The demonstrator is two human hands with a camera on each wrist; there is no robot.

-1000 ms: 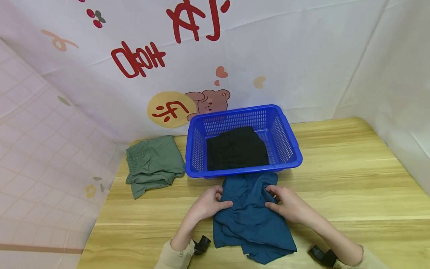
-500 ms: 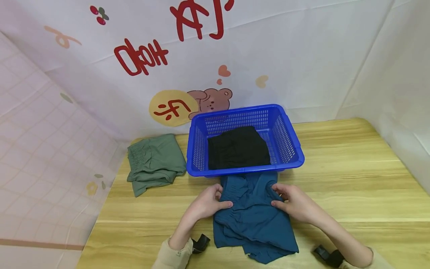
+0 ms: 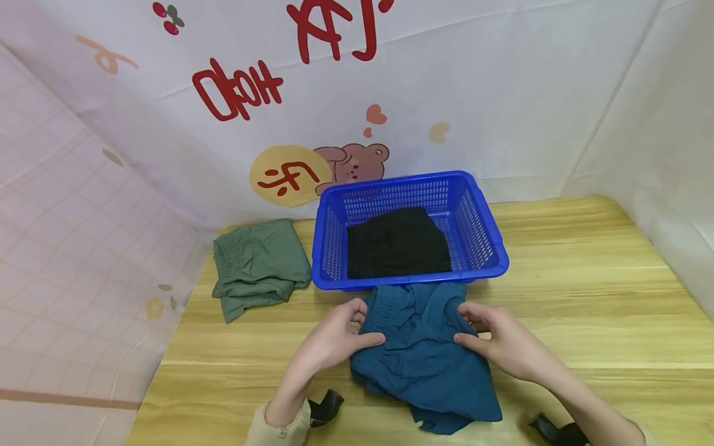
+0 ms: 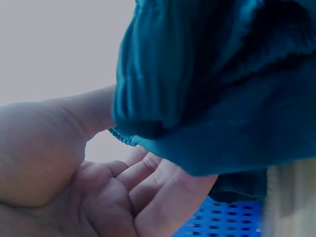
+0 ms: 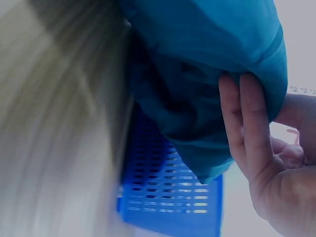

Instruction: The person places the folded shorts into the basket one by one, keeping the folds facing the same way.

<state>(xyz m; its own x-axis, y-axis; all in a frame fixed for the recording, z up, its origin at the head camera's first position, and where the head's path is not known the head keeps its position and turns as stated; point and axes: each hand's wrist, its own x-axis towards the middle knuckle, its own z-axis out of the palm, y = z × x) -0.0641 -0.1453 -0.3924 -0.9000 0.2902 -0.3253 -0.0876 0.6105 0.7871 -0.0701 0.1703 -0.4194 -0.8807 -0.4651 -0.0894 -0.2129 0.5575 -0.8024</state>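
Between the two hands is a pair of dark teal shorts point(image 3: 426, 362) with a gathered elastic waistband on its left side. My left hand point(image 3: 334, 337) pinches the waistband edge, thumb on top and fingers underneath. On the opposite side, my right hand point(image 3: 504, 344) grips the cloth between thumb and fingers. In the left wrist view the shorts point(image 4: 232, 118) hang over the curled fingers point(image 4: 173, 197). The right wrist view has two fingers point(image 5: 252, 118) flat against the underside of the raised cloth point(image 5: 212, 49), above the wooden surface. The far edge of the shorts meets the basket's front rim.
A blue plastic basket point(image 3: 413, 284) stands just beyond the shorts, with folded black cloth point(image 3: 398, 244) inside. Folded green shorts point(image 3: 262, 263) lie left of it on the wooden table point(image 3: 586, 297). A printed white sheet point(image 3: 491, 93) hangs behind.
The right hand has shifted slightly right and drawn the cloth wider. Both hands have raised the teal shorts, whose lower part now hangs down. The basket and green shorts have stayed put.
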